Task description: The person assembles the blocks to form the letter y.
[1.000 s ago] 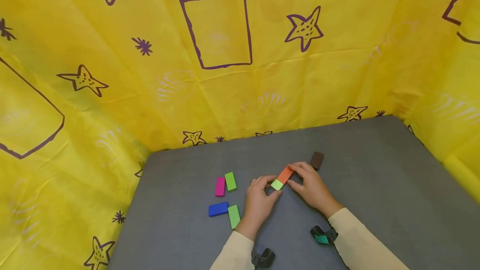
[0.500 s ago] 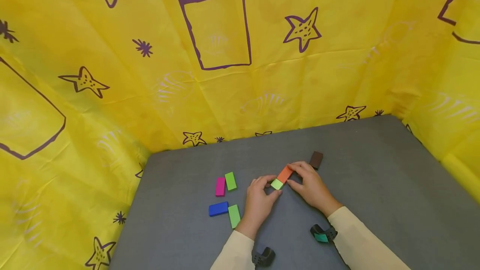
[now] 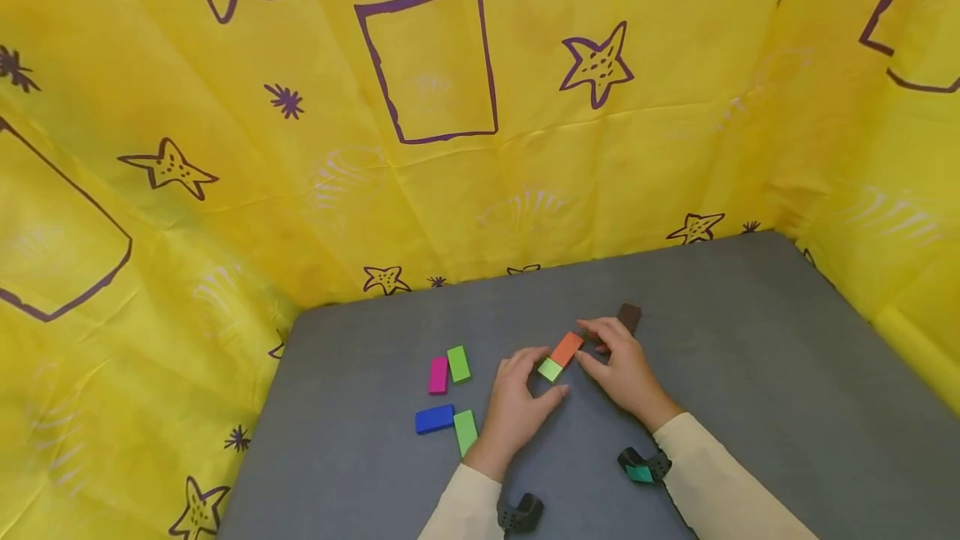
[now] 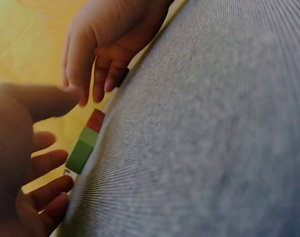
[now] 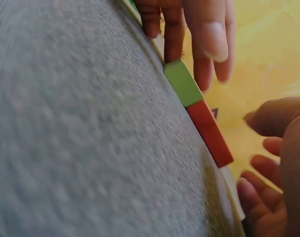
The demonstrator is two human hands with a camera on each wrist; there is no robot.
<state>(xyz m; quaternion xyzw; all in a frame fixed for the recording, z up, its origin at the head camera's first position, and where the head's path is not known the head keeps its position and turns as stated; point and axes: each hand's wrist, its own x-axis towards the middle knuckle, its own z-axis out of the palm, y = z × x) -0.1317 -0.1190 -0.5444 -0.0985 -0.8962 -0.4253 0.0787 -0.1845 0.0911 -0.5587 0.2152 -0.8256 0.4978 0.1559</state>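
An orange block and a light green block lie end to end on the grey table, the green one nearer to me. My left hand is just left of the pair, thumb and fingers spread around the green block without gripping it. Around the far end of the orange block, my right hand has its thumb and fingers parted, holding nothing. In the right wrist view a gap shows between the right thumb and the orange block. Behind the right fingers, a dark brown block is partly hidden.
Left of my left hand lie a pink block beside a green block. Nearer to me, a blue block meets another green block. A yellow patterned cloth hangs behind the grey table.
Both hands have let go of the two blocks: the left thumb has moved off the green one, and the right fingers have drawn back from the orange one. The blocks stay end to end.
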